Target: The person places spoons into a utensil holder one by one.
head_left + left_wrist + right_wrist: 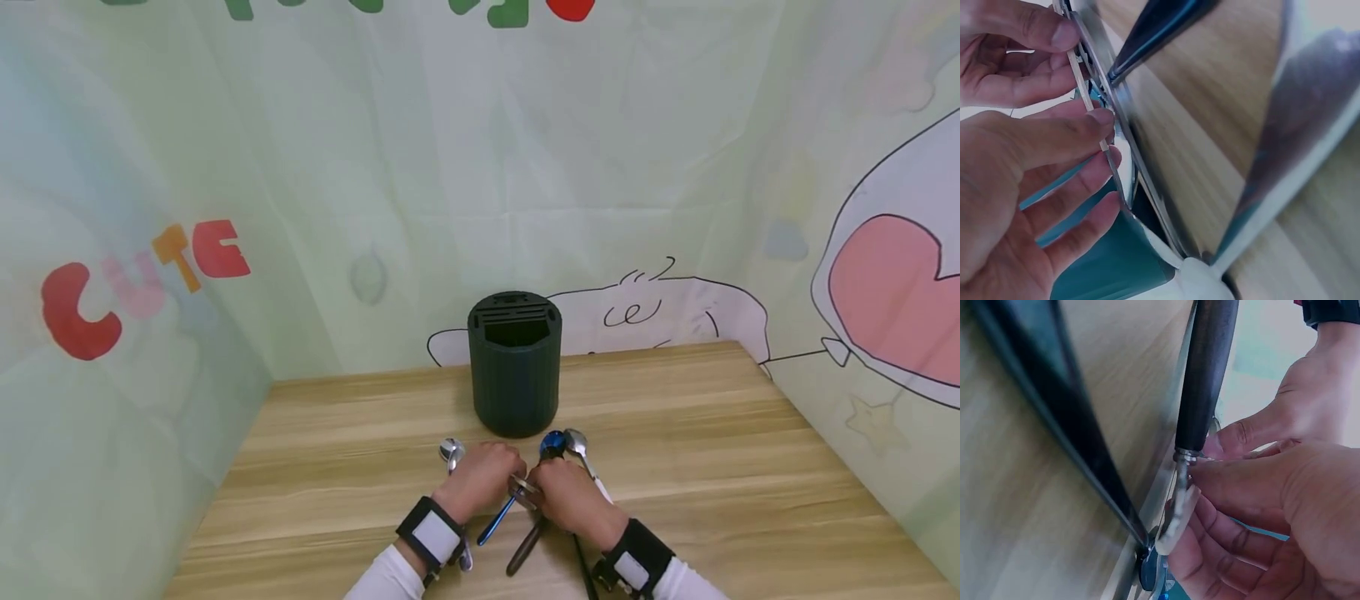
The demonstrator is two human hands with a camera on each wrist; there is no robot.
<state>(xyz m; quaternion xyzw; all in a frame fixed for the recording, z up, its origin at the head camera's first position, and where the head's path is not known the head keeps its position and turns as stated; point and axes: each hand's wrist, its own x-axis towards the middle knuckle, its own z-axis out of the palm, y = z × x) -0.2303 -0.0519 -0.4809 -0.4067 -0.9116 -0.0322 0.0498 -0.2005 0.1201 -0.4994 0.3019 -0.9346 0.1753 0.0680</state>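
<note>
Both hands meet low over a spread of cutlery in the head view. With thumb and fingertips, the left hand (487,475) pinches a thin metal utensil (1088,94), seen edge-on in the left wrist view. The right hand (573,496) pinches the same piece close by; its kind cannot be told. Below the hands lie a blue handle (497,521) and a dark brown handle (527,546) with a metal neck (1182,478). Silver spoons (452,450) lie by the left hand. Beyond the right hand are a blue spoon (552,443) and a silver spoon (576,442).
A dark green ribbed cutlery holder (516,383) with a slotted top stands just behind the hands. A black handle (585,567) points toward the front by the right wrist. The wooden table (337,467) ends at a printed cloth backdrop (390,183).
</note>
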